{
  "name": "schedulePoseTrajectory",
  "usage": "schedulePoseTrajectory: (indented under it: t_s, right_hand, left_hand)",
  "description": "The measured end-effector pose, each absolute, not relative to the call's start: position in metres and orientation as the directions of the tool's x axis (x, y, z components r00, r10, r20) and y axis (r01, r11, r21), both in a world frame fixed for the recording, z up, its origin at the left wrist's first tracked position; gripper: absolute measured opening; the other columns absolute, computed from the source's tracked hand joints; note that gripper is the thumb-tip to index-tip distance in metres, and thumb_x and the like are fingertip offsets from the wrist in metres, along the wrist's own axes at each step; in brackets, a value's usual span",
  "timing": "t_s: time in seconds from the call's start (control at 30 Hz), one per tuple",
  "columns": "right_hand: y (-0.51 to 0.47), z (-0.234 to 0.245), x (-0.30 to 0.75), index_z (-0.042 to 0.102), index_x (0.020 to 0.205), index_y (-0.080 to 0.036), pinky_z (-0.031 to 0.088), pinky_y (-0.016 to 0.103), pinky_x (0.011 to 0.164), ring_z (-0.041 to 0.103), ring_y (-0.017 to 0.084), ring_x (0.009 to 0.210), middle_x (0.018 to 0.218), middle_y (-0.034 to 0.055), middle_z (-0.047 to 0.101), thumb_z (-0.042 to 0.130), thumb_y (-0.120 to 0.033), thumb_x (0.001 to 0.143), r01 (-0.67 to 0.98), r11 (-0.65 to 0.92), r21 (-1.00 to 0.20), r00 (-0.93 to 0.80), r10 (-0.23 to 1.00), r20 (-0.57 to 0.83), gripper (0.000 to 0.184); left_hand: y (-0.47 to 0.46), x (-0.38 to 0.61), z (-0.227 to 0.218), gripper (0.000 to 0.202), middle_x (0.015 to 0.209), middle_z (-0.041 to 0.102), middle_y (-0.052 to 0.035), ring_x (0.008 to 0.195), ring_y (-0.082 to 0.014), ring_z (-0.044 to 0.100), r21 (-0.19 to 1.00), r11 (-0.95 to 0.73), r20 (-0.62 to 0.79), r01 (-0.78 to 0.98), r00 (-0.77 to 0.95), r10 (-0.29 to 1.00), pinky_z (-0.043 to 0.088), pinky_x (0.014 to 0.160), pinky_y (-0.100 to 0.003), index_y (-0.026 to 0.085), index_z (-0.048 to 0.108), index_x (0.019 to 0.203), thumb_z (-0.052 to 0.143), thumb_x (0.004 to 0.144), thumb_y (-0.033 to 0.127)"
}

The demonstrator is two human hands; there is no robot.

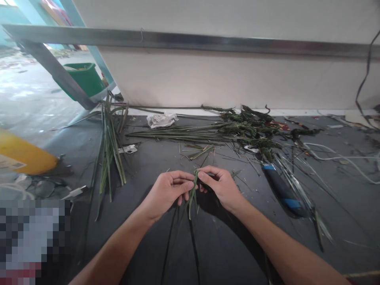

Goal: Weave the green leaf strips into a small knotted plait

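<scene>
Both hands meet at the middle of the dark surface, pinching long green leaf strips (192,198). My left hand (172,188) grips them between thumb and fingers from the left side. From the right, my right hand (221,186) pinches the upper part, where the strips look folded or looped. Loose ends hang below the fingers and trail toward me. Just beyond the hands lie short green leaf scraps (202,152). Farther back rests a bundle of long-stemmed pieces with dark green woven-looking heads (246,128). How the strips are wound inside the fingers is hidden.
A bunch of loose leaf strips (109,150) lies left, near a yellow container (25,152). On the right are a black-and-blue handled tool (282,190) and a white cord (335,158). Crumpled plastic (162,120), a metal rail (178,41) and a green bin (84,79) stand behind.
</scene>
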State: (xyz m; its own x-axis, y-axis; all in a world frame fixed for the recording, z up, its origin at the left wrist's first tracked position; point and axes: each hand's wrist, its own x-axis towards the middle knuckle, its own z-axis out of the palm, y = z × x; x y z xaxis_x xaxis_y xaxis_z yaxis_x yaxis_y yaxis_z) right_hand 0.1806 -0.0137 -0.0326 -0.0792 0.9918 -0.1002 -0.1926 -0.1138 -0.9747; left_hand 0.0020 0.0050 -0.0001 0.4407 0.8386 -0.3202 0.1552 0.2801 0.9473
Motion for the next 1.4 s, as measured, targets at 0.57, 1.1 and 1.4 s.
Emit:
schedulePoseTrajectory:
  t_s: [0.57,1.1,1.4]
  right_hand:
    - [-0.014,-0.030,0.180,0.071,0.084,-0.018,0.048,0.027,0.053,0.058,0.013,0.053,0.060,-0.0013,0.063,0.075,-0.042,0.075,-0.166,-0.125,-0.978,-0.060,0.991,-0.117,0.026]
    - [-0.014,-0.029,0.179,0.071,0.082,-0.017,0.047,0.026,0.051,0.057,0.012,0.051,0.060,-0.0015,0.062,0.075,-0.044,0.074,-0.218,-0.140,-0.966,-0.038,0.990,-0.135,0.028]
    - [-0.013,-0.031,0.180,0.072,0.083,-0.018,0.047,0.027,0.051,0.057,0.012,0.051,0.062,-0.0008,0.063,0.075,-0.043,0.074,-0.207,-0.130,-0.970,-0.017,0.991,-0.129,0.027]
  left_hand:
    - [0.000,0.009,0.001,0.023,0.052,0.059,0.0023,0.042,-0.0067,0.049,0.950,0.273,-0.310,0.152,0.339,0.888,0.039,0.039,-0.017,0.011,0.068,0.093,0.070,0.079,0.029]
    - [0.001,0.008,0.006,0.026,0.057,0.060,0.0014,0.045,-0.0076,0.052,0.955,0.268,-0.296,0.124,0.391,0.872,0.045,0.042,-0.019,0.011,0.068,0.096,0.071,0.077,0.028]
    - [-0.005,0.015,-0.002,0.020,0.055,0.060,0.0019,0.043,-0.0065,0.050,0.967,0.214,-0.247,0.138,0.303,0.920,0.044,0.042,-0.018,0.011,0.067,0.094,0.067,0.081,0.026]
